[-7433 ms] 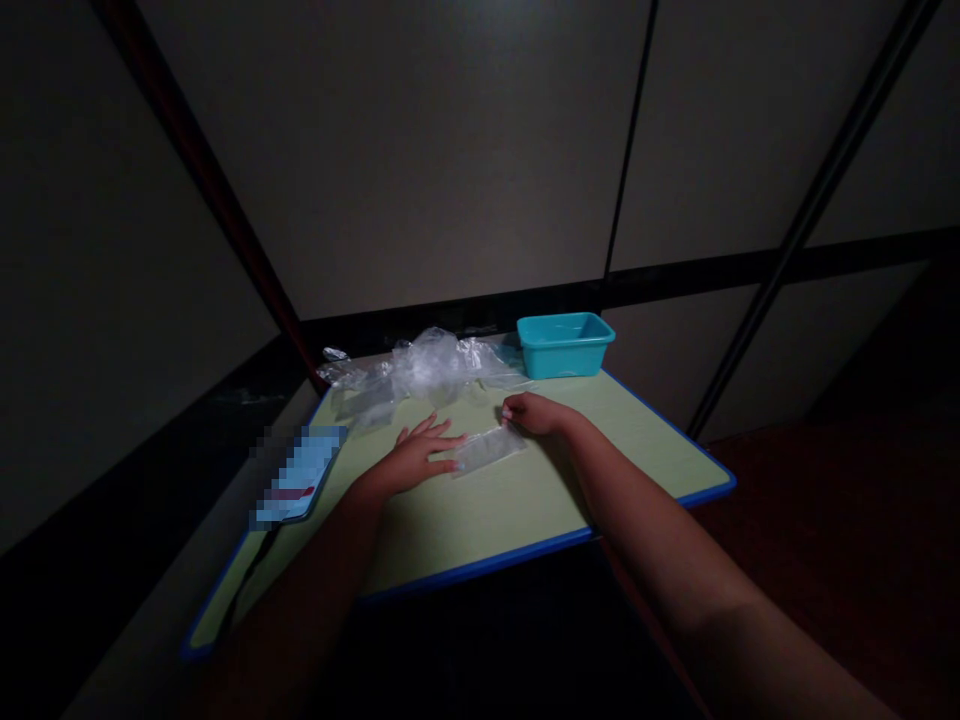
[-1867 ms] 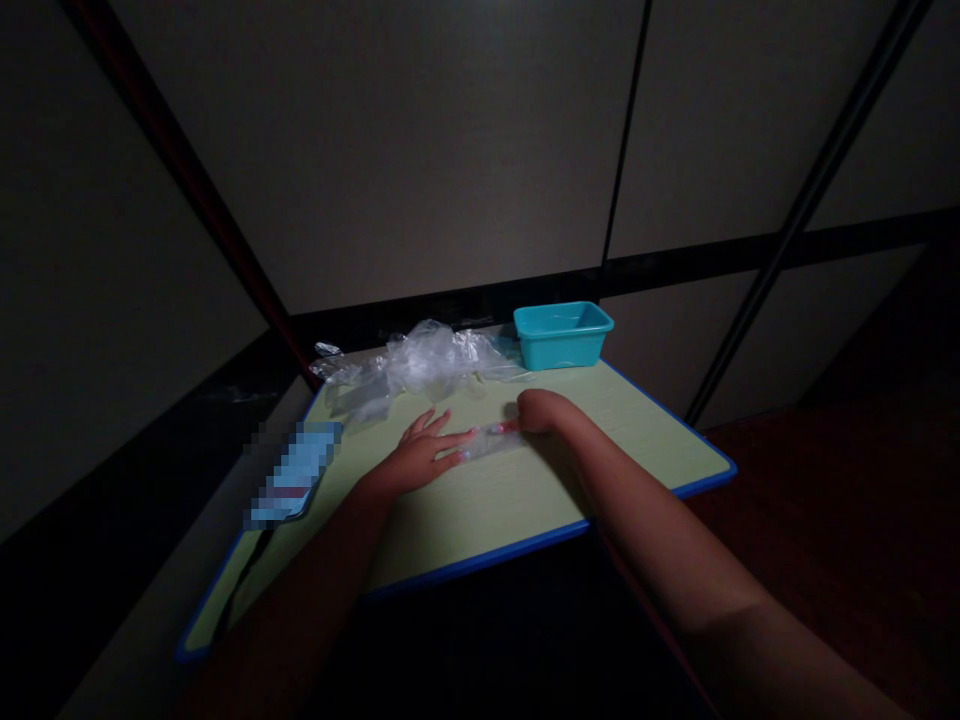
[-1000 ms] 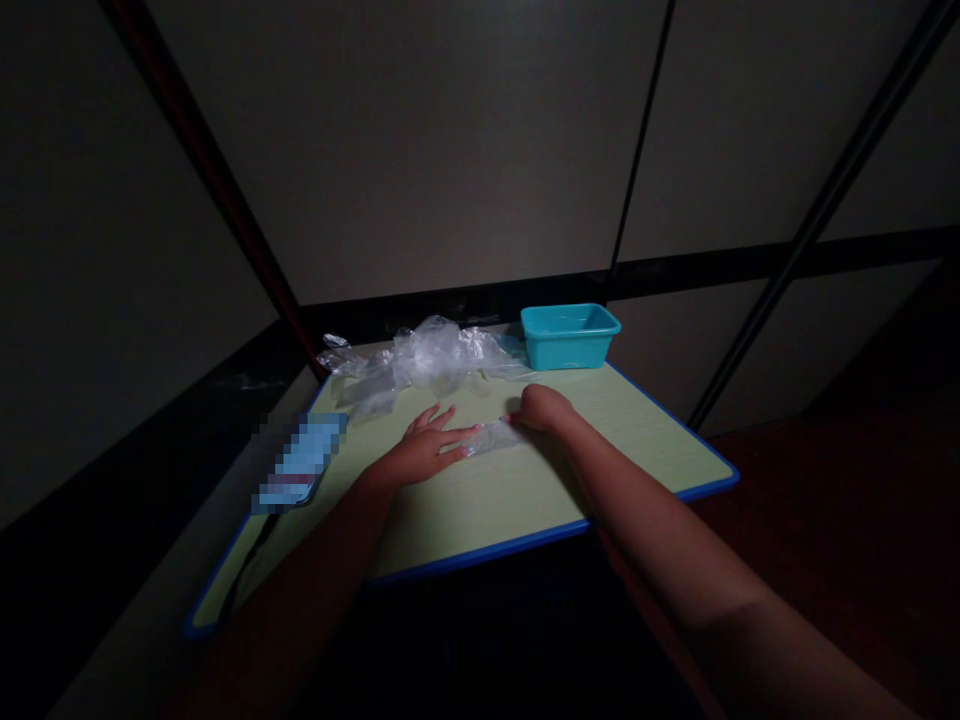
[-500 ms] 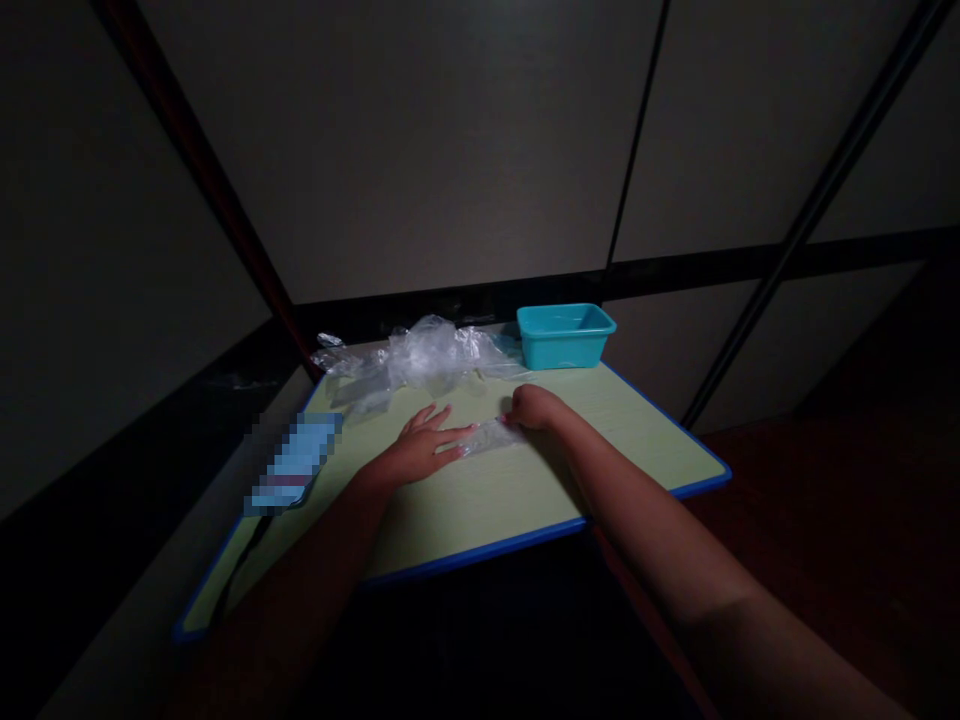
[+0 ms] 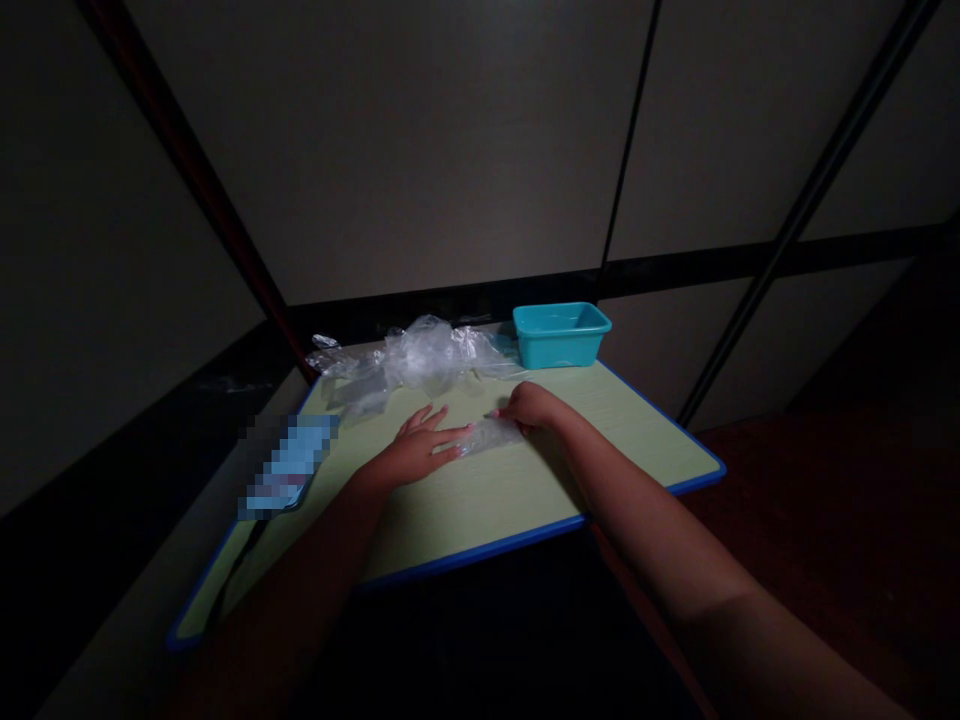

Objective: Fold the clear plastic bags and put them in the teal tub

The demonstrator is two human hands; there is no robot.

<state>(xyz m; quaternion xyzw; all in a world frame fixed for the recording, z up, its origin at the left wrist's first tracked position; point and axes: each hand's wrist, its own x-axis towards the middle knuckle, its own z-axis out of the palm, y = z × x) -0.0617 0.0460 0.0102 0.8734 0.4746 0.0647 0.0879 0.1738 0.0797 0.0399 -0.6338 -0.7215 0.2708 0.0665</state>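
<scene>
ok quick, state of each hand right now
Left hand: open, touching the clear plastic piece.
Right hand: curled at its edge; grip can't be told.

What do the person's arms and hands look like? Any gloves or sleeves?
The left hand and right hand wear no gloves. The right arm shows no sleeve or watch. The left arm is bare near the wrist, but too dark further back to tell.

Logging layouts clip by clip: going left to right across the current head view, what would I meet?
Pixelated flat blue rectangular object → bare left hand → small flat clear plastic piece → teal rectangular plastic basin.
</scene>
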